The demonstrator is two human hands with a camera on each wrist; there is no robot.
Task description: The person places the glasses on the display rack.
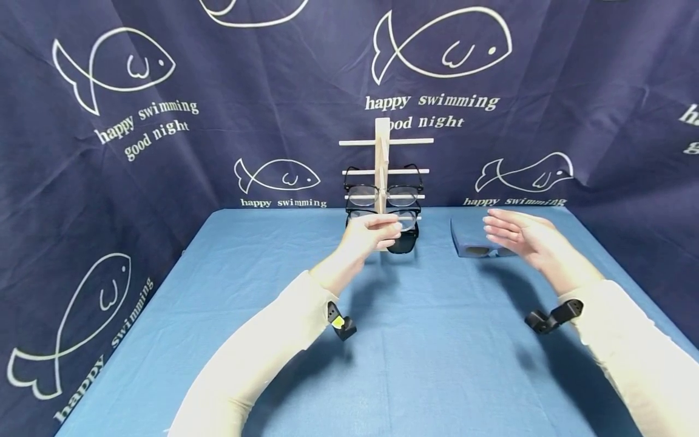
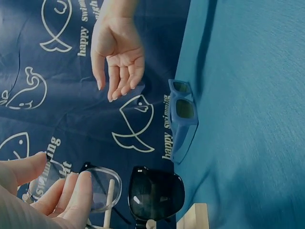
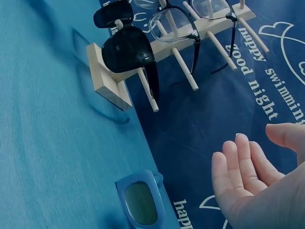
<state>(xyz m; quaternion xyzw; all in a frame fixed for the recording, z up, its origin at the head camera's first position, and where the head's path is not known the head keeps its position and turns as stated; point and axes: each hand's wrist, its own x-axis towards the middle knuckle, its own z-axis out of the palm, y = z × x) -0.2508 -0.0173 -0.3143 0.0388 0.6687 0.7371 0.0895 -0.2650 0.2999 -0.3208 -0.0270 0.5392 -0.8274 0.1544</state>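
Observation:
A wooden display rack (image 1: 382, 130) stands at the back of the table with three pairs of glasses on it. The upper clear glasses (image 1: 405, 195) have dark brows. Below them hang the lower clear glasses (image 2: 106, 188), then black sunglasses (image 2: 157, 193). My left hand (image 1: 374, 232) is in front of the rack, its fingertips overlapping the lower clear glasses in the head view. Its thumb and fingers stand apart in the left wrist view. My right hand (image 1: 519, 237) hovers near the blue sunglasses (image 1: 475, 250), palm turned inward, fingers extended and holding nothing.
The rack's topmost rod (image 1: 349, 143) bears no glasses. A blue cloth (image 1: 382, 364) covers the table. Close behind the rack hangs a navy curtain (image 1: 306, 121) printed with white fish. Each wrist wears a small black camera.

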